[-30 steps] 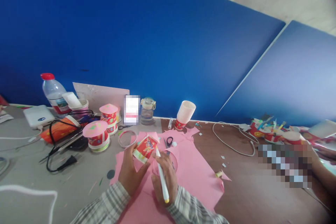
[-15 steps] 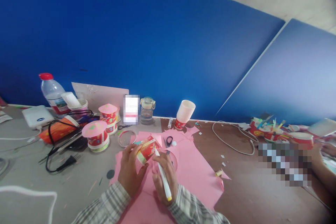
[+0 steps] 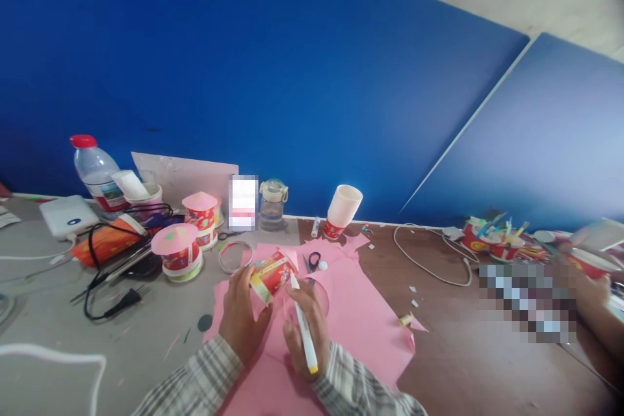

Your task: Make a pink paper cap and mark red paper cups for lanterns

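Observation:
My left hand [image 3: 240, 315] grips a small red printed paper cup [image 3: 271, 275], tilted on its side above a pink paper sheet [image 3: 363, 325]. My right hand [image 3: 308, 328] is closed round a white pen with a yellow end [image 3: 304, 326]; the pen's tip touches the cup's rim. Both hands hover over the pink sheet near the table's front. Plaid sleeves cover both wrists.
Small scissors [image 3: 314, 261], a tape ring [image 3: 236, 256], two pink-topped red cups [image 3: 178, 251], a water bottle [image 3: 96, 171], a glass jar [image 3: 272, 205], stacked paper cups [image 3: 342, 210], black cable and plug [image 3: 113, 299], white cable [image 3: 429, 260]. Another person's hand [image 3: 592, 289] works at right.
The cup in my left hand has turned slightly and the pen tip stays against it. The other person's hand at right has shifted a little.

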`<state>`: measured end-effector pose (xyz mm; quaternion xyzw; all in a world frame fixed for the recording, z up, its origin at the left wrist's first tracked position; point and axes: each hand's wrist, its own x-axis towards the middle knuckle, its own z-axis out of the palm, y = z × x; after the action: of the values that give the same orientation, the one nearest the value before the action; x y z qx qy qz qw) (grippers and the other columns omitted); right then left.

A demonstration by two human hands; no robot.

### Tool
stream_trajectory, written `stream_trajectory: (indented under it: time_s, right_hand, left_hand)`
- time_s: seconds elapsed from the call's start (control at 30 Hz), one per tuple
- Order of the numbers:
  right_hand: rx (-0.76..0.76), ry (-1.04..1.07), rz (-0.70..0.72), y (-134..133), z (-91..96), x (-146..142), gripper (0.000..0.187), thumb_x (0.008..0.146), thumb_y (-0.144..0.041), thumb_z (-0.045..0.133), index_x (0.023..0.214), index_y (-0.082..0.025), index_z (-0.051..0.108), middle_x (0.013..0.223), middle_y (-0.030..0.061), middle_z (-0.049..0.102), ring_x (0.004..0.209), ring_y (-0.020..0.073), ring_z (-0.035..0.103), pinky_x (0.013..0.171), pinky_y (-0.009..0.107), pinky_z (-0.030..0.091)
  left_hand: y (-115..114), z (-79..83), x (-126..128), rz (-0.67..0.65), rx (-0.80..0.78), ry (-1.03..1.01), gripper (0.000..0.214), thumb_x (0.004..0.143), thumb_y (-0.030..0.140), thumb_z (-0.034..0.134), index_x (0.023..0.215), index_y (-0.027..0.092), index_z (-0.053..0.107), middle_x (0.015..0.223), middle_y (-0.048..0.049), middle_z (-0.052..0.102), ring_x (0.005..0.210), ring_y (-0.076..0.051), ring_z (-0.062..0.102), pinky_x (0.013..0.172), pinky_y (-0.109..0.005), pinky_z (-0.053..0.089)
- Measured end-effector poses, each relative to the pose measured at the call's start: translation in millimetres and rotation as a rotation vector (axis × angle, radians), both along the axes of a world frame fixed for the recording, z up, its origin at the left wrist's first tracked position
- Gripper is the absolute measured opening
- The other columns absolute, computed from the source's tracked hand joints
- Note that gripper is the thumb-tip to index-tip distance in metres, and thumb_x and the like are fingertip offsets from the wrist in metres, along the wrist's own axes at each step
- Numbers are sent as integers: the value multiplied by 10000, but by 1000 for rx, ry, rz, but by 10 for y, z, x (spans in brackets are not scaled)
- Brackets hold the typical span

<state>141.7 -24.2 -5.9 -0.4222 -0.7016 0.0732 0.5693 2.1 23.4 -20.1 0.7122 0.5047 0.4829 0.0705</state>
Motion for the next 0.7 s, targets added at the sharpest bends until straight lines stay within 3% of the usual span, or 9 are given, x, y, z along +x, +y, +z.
stream_trajectory:
  time_s: [0.3,0.43,0.57,0.7]
  right_hand:
    - [8,-40,-70,25,-98,-13,416,779,-270,500,1191,-266,444,1135,73,552,1120,320,474,892,504,449]
    - [13,-35,-34,21,-62,-5,423,777,-260,501,1195,-242,439,1159,81,531,1106,314,479,891,484,452]
    - [-4,-35,-41,22,-43,-2,425,777,-242,498,1197,-233,435,1152,82,542,1112,311,472,899,477,445]
    - [-30,-39,-57,23,-47,-15,422,778,-246,502,1193,-254,431,1132,70,561,1124,310,462,903,479,439]
  left_hand:
    - [-19,77,-5,-8,5,-23,615,555,262,581,1120,170,357,1145,-182,441,1065,-374,379,823,-570,373]
    - [-3,107,-12,-91,-17,-57,605,560,204,574,1121,164,353,1124,-175,451,1058,-358,379,811,-543,389]
    - [-3,73,7,-116,-101,-142,711,535,231,620,1168,174,301,1030,-150,480,747,-290,527,640,-478,481]
    - [-35,55,34,-160,-156,-186,803,508,263,661,1200,243,253,964,-101,465,534,-209,502,549,-458,495]
